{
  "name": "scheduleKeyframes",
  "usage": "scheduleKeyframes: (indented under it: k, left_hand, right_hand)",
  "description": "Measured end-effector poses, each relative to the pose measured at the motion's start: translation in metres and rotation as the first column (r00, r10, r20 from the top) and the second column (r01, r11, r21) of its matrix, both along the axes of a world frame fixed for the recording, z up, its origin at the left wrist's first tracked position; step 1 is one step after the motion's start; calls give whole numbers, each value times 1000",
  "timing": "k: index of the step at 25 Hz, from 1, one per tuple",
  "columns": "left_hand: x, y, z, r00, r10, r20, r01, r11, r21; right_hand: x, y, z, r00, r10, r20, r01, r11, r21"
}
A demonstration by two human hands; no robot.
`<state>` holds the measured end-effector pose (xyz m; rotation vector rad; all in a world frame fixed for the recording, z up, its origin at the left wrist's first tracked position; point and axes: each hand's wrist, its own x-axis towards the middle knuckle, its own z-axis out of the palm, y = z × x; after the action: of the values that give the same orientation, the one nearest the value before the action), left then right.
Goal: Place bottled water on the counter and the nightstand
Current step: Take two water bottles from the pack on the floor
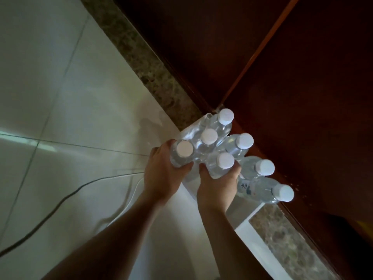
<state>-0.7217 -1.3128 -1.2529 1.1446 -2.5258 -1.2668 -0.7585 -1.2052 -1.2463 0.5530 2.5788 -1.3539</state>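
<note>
On pale tiled floor (60, 98), beside dark wood panel (282, 67) at 2 o'clock, bottled water pack (212, 144) sitting at centre. Left hand (163, 174) curling round capped bottle (181, 154); right hand (216, 186) gripping neighbouring bottle (222, 164). Dark cable (50, 211) trailing toward 8 o'clock.

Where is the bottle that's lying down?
In the head view, the lying bottle is at the right end of the cluster of bottles, beside the dark wooden cabinet, just right of the right hand.
</note>
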Motion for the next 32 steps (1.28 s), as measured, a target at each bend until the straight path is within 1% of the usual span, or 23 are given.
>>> scheduleKeyframes:
  k: [3, 6, 8, 9, 10, 13, 15, 16, 18, 20, 22, 24, 25, 27, 29, 32]
  left_hand:
    - [6, 1, 27, 999, -32, -39, 29, 998, -61]
    - [9, -4, 95, 997, -37, -69, 31, 996, -78]
    - [9, -6, 167, 990, -74, -120, 56, 988, -147]
    - [7, -11, 214, 983, -89, -159, 63, 984, -167]
    - [3, -17, 266, 979, -81, -189, 57, 990, -128]
    - [-16, -41, 445, 959, 12, -284, 17, 995, 100]
    - [-34, -59, 581, 925, 28, -378, 34, 987, 155]
    - [-43, -65, 647, 898, 25, -439, 59, 982, 177]
    - [-57, -75, 782, 823, 10, -568, 116, 976, 185]
    - [-65, -79, 912, 724, -14, -689, 189, 965, 179]
    - [-61, -75, 1020, 611, -51, -790, 284, 946, 158]
    - [-52, -68, 1105, 503, -89, -860, 362, 925, 116]
    - [-47, -62, 1137, 463, -99, -881, 393, 914, 104]
    - [-38, -46, 1182, 411, -116, -904, 449, 889, 90]
    - [-30, -22, 1209, 376, -148, -915, 508, 858, 70]
    - [-20, 32, 1226, 342, -208, -917, 614, 788, 50]
  right_hand:
    - [0, 0, 23, 999, 39, 30, -39, 999, 2]
    - [3, 2, 98, 989, 146, -15, -145, 989, 31]
    - [0, 1, 172, 980, 188, -59, -191, 981, -43]
    - [-8, -1, 219, 976, 201, -88, -208, 975, -81]
    - [-17, -3, 268, 970, 213, -116, -226, 968, -111]
    - [-54, -19, 438, 941, 263, -213, -313, 916, -252]
    - [-82, -32, 574, 915, 291, -280, -385, 837, -389]
    - [-92, -39, 640, 887, 310, -341, -442, 784, -436]
    - [-105, -48, 778, 815, 338, -470, -553, 694, -460]
    - [-106, -49, 912, 719, 361, -594, -666, 601, -441]
    - [-96, -45, 1019, 636, 351, -687, -740, 530, -414]
    - [-78, -35, 1103, 577, 299, -760, -766, 519, -378]
    - [-66, -29, 1134, 553, 275, -786, -770, 528, -357]
    - [-43, -14, 1176, 535, 222, -815, -761, 546, -351]
    - [-23, 7, 1196, 558, 121, -821, -691, 615, -379]
    - [5, 56, 1207, 601, -62, -796, -549, 692, -469]
